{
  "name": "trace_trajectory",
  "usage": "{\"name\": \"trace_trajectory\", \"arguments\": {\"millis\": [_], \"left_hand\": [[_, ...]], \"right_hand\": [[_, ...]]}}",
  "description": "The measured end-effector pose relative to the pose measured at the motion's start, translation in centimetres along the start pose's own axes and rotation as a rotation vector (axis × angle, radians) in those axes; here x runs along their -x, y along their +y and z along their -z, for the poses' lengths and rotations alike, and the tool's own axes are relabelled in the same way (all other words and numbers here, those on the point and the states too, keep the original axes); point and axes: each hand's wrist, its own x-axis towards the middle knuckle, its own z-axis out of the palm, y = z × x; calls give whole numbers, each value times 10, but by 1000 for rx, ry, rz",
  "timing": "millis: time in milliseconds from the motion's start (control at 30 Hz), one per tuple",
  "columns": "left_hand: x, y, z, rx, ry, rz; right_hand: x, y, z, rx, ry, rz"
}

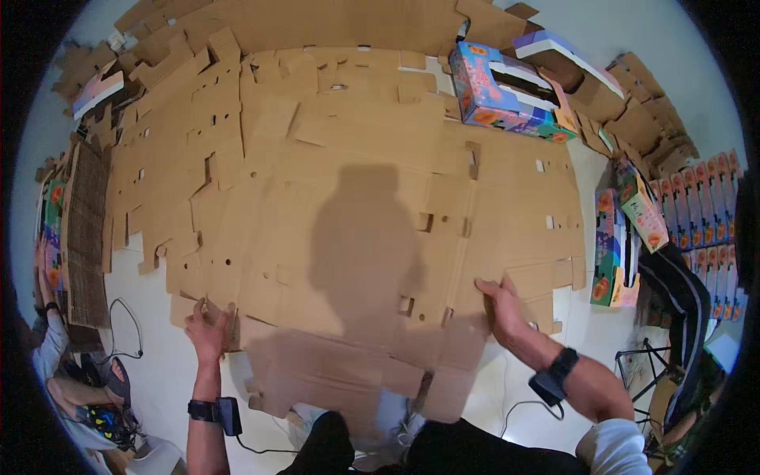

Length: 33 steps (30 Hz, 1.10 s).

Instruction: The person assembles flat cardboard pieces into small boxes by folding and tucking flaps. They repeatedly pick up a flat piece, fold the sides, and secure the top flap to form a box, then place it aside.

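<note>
A large, flat brown cardboard sheet (348, 360) with cut slots and flaps spreads in front of me, its near part over my knees. At its left edge my left hand (209, 331) is closed, thumb and fingers pinching the cardboard. My right hand (507, 310) grips the right side, thumb on top and the other fingers mostly hidden. Many similar flattened sheets (182, 158) lie overlapping beyond it, and where one ends and another begins is hard to tell. A head-shaped shadow falls across the middle.
Colourful printed carton (514, 107) stands at the far right, another carton (602, 261) nearer. Stacked cartons (704, 198) line the right. A cardboard stack (85, 229) rises at left. People sit on both sides: a striped trouser leg (689, 317), a sandalled foot (119, 378). Cables (261, 451) run from my wrist devices.
</note>
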Motion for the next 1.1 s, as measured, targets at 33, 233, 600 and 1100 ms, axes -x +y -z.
{"name": "trace_trajectory", "arguments": {"millis": [33, 233, 600, 1100], "left_hand": [[-1, 7, 11, 172, -146, 33], [40, 75, 57, 808, -555, -249], [72, 166, 87, 708, -453, -351], [99, 82, 144, 243, -241, -711]], "right_hand": [[7, 4, 7, -104, 35, 40], [5, 24, 97, -268, 269, 59], [-52, 20, 119, -88, 355, 143], [68, 25, 51, -106, 337, 306]]}}
